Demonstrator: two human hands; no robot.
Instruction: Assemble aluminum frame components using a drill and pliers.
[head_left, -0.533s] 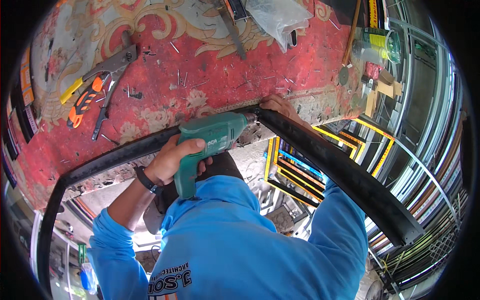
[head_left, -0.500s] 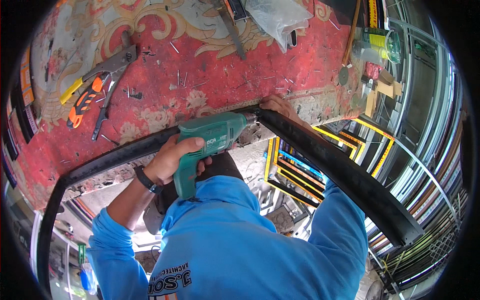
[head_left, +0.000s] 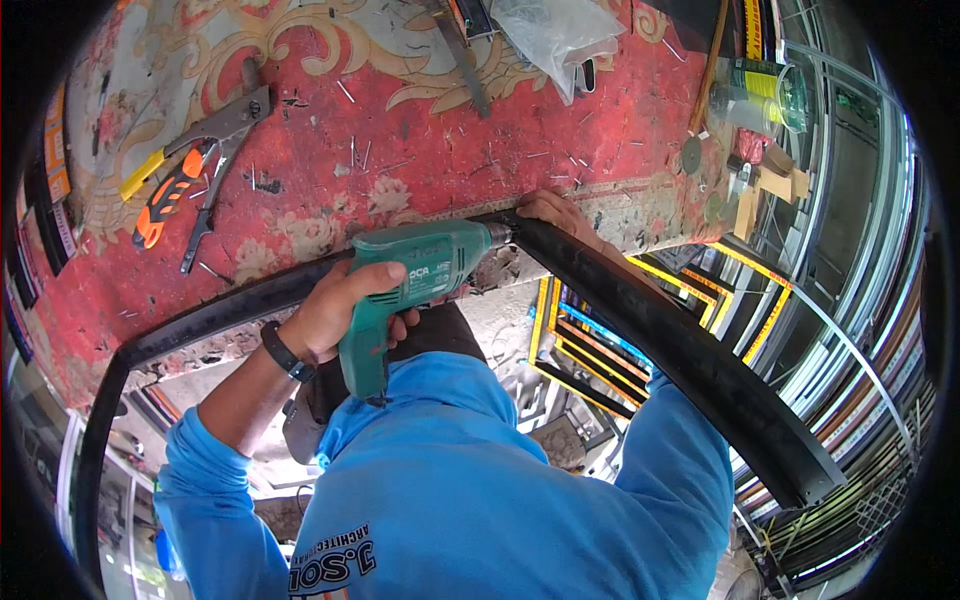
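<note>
My left hand point(head_left: 335, 300) is wrapped round the grip of a green power drill point(head_left: 425, 255). The drill points right, and its chuck meets the corner of a black frame made of metal profiles. From that corner one black profile point(head_left: 680, 335) slants down to the right, over my right forearm. Another black profile point(head_left: 225, 312) runs left along the table edge to a second corner. My right hand point(head_left: 560, 212) grips the frame just beyond the drill tip, its fingers curled over the corner and its palm partly hidden. The drill bit's tip cannot be made out.
A table with a worn red patterned cover point(head_left: 440, 150) carries a two-handled tool with a yellow grip point(head_left: 143, 174), an orange-and-black cutter point(head_left: 170, 200), scattered metal pins and a clear plastic bag point(head_left: 555, 35). Yellow-and-black frames point(head_left: 590, 350) stand below; long profiles point(head_left: 870, 360) are stacked at right.
The drill and my left hand have shifted slightly left, and my left elbow has moved outward. My right hand stays at the corner of the frame.
</note>
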